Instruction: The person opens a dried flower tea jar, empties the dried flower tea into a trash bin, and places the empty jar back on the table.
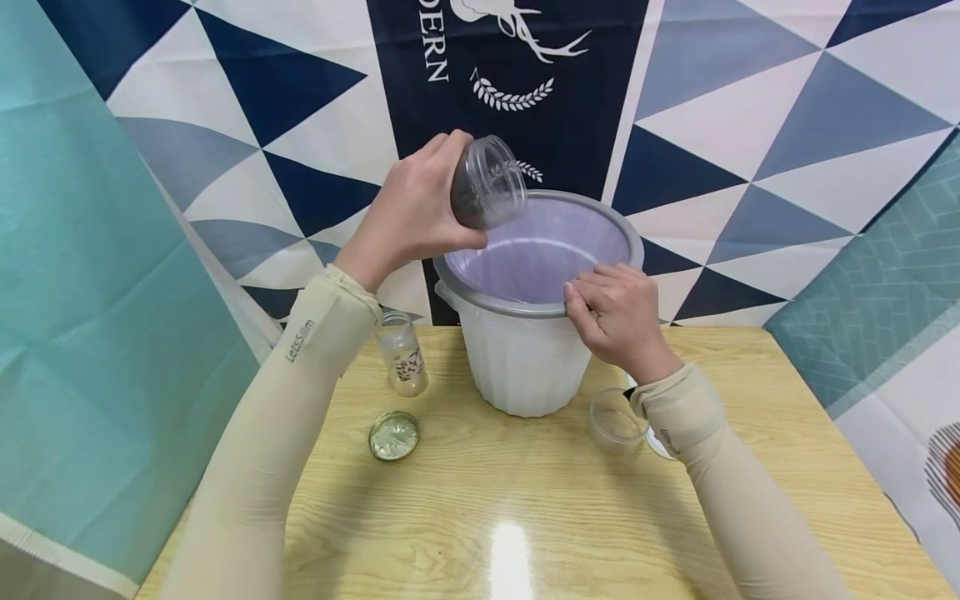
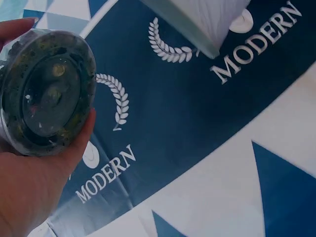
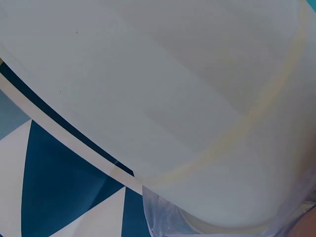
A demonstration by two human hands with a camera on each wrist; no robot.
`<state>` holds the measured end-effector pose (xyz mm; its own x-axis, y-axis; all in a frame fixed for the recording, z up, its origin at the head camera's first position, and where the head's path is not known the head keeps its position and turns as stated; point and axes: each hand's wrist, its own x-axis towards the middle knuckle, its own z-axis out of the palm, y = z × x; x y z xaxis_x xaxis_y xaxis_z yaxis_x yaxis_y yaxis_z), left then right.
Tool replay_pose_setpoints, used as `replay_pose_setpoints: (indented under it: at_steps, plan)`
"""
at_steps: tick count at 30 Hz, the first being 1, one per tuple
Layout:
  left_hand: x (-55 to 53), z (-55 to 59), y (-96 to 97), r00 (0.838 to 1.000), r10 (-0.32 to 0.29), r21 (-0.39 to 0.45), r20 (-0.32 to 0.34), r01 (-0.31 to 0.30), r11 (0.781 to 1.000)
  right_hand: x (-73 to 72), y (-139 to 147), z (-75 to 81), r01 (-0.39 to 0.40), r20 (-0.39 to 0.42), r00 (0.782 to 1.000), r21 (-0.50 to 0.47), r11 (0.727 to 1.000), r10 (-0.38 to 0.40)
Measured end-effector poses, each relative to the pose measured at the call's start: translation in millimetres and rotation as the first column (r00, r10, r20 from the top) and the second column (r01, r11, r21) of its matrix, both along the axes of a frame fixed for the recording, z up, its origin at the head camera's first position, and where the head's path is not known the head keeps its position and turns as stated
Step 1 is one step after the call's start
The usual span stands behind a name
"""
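Note:
My left hand [image 1: 420,200] grips a clear jar [image 1: 498,179] with dark contents. The jar is tipped sideways above the left part of a bin, its open mouth facing right. In the left wrist view the round base of the jar shows, dark behind the clear plastic. The white bin [image 1: 525,358] has a grey rim and a pale purple liner bag [image 1: 517,262] inside. My right hand [image 1: 618,317] grips the front right of that rim, fingers curled. The right wrist view is filled by the bin's white wall [image 3: 148,89], with some liner at the bottom.
A clear jar with a printed pattern [image 1: 407,367] stands left of the bin. Near it lies a round lid [image 1: 393,436] on the wooden table [image 1: 450,508]. A clear round container [image 1: 615,421] sits by my right wrist, beside a partly hidden white object [image 1: 660,446].

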<state>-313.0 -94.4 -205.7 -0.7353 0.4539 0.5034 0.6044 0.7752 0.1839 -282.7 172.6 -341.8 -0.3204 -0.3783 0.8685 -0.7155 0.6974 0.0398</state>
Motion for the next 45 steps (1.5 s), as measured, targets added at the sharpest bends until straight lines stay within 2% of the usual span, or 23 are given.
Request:
replay_pose_setpoints:
  at_steps: [5, 10, 19, 28, 36, 40, 45]
  plan:
    - [-12.3, 1.9, 6.4, 0.999, 0.015, -0.109, -0.034, -0.019, 0.994, 1.0, 1, -2.4, 0.007, 0.000, 1.000, -0.006, 1.000, -0.007]
    - [-21.7, 1.7, 10.6, 0.997, 0.032, -0.212, -0.071, -0.046, 0.976, 1.3, 0, -2.1, 0.003, -0.014, 1.000, -0.012, 1.000, -0.003]
    - [-32.2, -0.5, 14.7, 0.980, -0.001, -0.315, -0.201, -0.064, 0.947, 0.1, 0, 0.8, 0.001, -0.010, 1.000, -0.011, 1.000, -0.001]
    - [-32.1, 1.9, 14.9, 0.963, -0.009, -0.373, -0.269, -0.096, 0.923, 0.6, 1, 0.7, 0.007, -0.008, 1.000, -0.017, 1.000, -0.007]
    - [-28.4, 1.0, 13.6, 0.951, -0.016, -0.453, -0.307, -0.131, 0.882, 1.5, -2, -0.8, -0.005, -0.010, 1.000, -0.019, 1.000, 0.004]
    - [-27.9, -0.3, 15.4, 0.952, -0.016, -0.454, -0.304, -0.131, 0.881, 1.4, -1, -0.6, -0.001, -0.006, 1.000, -0.017, 1.000, 0.001]
    - [-28.1, -0.7, 16.7, 0.952, -0.011, -0.435, -0.306, -0.130, 0.891, 1.3, 0, 0.1, 0.008, -0.003, 1.000, -0.007, 1.000, -0.008]
